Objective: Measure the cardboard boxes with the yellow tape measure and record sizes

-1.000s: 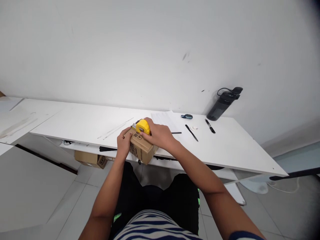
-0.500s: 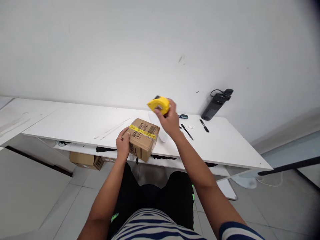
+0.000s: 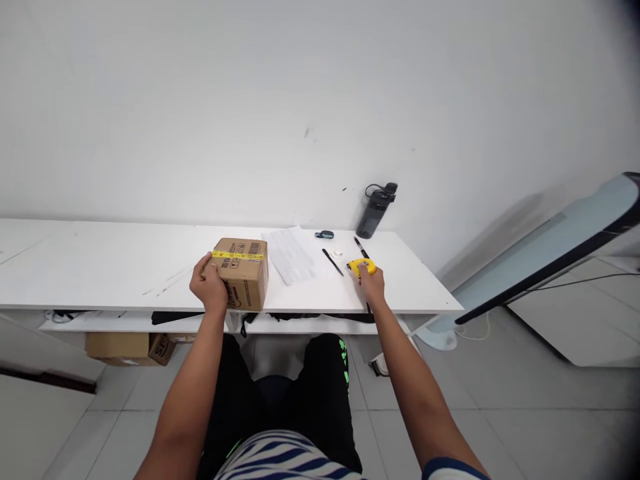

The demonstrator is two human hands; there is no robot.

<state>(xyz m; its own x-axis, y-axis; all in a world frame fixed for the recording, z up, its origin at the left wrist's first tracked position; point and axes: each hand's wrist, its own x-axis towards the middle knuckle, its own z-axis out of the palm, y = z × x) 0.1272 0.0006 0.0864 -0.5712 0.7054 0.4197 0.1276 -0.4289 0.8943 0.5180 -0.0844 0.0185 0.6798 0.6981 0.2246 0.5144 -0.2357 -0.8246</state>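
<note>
A small cardboard box (image 3: pixel 245 277) with a strip of yellow tape across its top sits at the front edge of the white table (image 3: pixel 100 267). My left hand (image 3: pixel 209 287) grips the box's left side, fingers wrapped round its corner. My right hand (image 3: pixel 372 283) rests on the table to the right, closed on a yellow tape measure (image 3: pixel 361 266) that touches the tabletop.
A sheet of paper (image 3: pixel 290 257), a black pen (image 3: pixel 333 262), a marker (image 3: pixel 361 247), a small blue item (image 3: pixel 324 235) and a dark water bottle (image 3: pixel 376 210) lie behind. Another cardboard box (image 3: pixel 130 348) is under the table. A pale blue slanted board (image 3: pixel 540 250) leans at right.
My right hand lifted the yellow tape measure off the box, swung right and lowered it onto the table. My left hand stayed on the box. My view turned to the right.
</note>
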